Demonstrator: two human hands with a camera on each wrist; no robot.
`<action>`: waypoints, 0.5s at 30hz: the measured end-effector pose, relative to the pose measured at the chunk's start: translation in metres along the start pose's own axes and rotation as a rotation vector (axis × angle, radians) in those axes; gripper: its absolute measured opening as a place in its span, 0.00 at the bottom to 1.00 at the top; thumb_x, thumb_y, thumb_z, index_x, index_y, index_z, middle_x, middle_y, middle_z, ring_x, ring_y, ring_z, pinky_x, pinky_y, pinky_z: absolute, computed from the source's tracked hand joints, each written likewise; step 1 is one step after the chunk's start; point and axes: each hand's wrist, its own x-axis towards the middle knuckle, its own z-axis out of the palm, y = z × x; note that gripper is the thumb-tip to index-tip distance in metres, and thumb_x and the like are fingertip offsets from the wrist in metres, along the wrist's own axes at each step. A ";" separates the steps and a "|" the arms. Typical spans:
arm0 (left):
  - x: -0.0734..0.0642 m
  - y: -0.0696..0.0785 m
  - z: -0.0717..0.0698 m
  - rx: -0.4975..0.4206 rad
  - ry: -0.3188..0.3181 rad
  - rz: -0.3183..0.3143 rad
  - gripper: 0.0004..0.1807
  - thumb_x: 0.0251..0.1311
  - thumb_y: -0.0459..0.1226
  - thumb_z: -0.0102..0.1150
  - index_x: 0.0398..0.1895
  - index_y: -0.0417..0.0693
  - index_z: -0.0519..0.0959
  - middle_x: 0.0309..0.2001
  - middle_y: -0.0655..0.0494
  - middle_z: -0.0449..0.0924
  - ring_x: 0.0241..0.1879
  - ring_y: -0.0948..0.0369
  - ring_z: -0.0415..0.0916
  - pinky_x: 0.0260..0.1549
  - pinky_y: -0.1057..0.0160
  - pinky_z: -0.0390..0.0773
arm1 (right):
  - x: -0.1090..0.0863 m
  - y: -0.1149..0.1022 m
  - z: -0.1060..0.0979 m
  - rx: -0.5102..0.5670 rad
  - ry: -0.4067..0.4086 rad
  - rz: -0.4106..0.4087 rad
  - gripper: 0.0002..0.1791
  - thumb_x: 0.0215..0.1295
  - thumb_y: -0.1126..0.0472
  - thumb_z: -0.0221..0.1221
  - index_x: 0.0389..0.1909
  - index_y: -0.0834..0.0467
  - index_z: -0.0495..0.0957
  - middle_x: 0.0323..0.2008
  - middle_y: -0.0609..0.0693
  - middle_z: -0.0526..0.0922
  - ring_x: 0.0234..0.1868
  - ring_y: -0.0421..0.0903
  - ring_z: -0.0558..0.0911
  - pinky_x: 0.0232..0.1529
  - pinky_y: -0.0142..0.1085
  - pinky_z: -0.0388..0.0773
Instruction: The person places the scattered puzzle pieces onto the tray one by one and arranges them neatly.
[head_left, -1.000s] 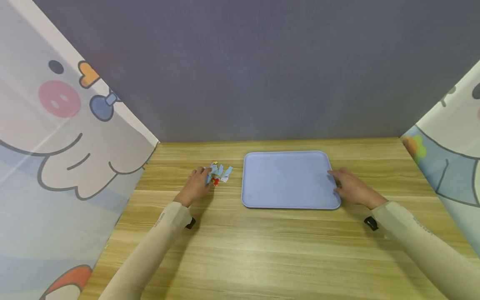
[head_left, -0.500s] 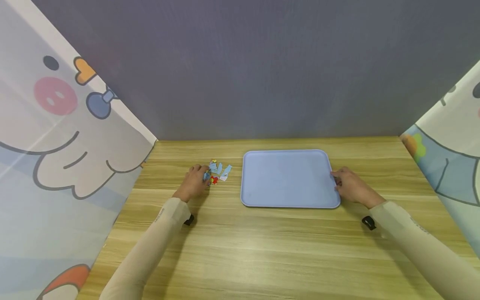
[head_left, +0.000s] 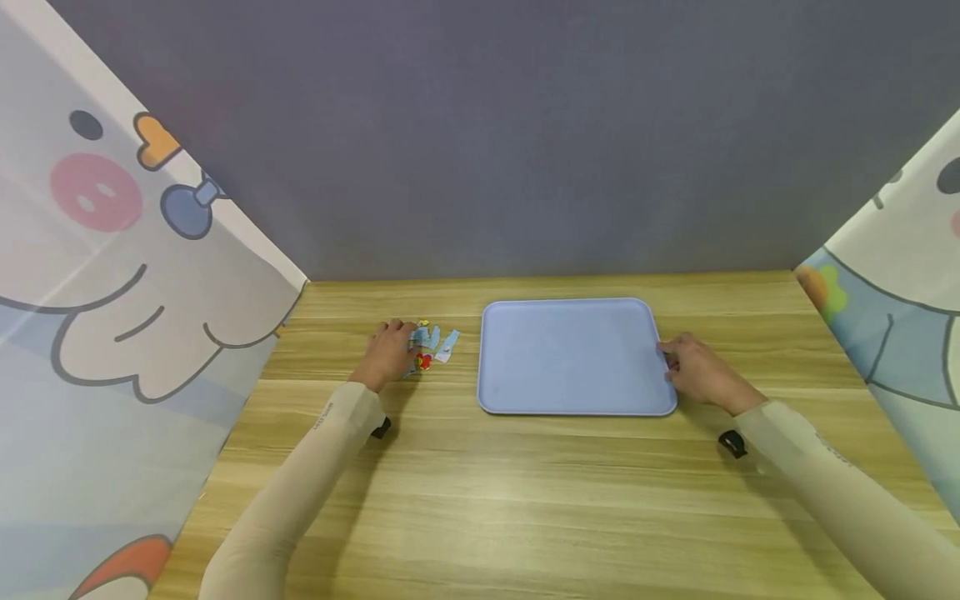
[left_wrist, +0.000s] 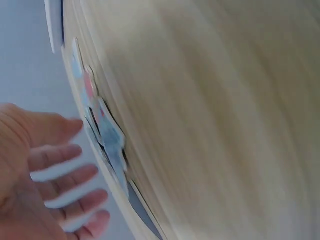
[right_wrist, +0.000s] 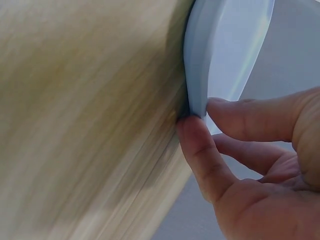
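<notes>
My left hand (head_left: 386,354) hovers at the left edge of a small pile of flat printed pieces (head_left: 427,337) that look like puzzle pieces. They are mostly pale blue, and a red one (head_left: 424,361) lies nearest me. In the left wrist view, the fingers (left_wrist: 75,177) are spread and loosely bent beside the pieces (left_wrist: 107,130), with nothing between them. On the right, my right hand (head_left: 701,373) pinches the right rim of a light blue rectangular tray (head_left: 576,358). The right wrist view has the thumb (right_wrist: 250,119) on the upper side of the tray rim (right_wrist: 200,60) and a finger underneath.
The tray lies flat on a wood-grain table (head_left: 517,500), right of the pieces. A grey wall (head_left: 525,142) rises behind the table, and cartoon-printed panels (head_left: 97,292) stand at both sides.
The right hand's fingers have drawn from over the tray's edge into a pinch on its rim. The left hand has shifted slightly back, uncovering more of the blue pieces. The head view has shifted slightly.
</notes>
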 end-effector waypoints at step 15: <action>0.010 0.025 0.007 -0.025 -0.056 0.282 0.29 0.60 0.38 0.62 0.65 0.47 0.68 0.63 0.51 0.65 0.61 0.43 0.58 0.54 0.36 0.59 | 0.008 -0.005 0.005 0.035 0.045 0.016 0.27 0.48 0.79 0.56 0.53 0.84 0.66 0.39 0.70 0.71 0.37 0.60 0.76 0.37 0.49 0.77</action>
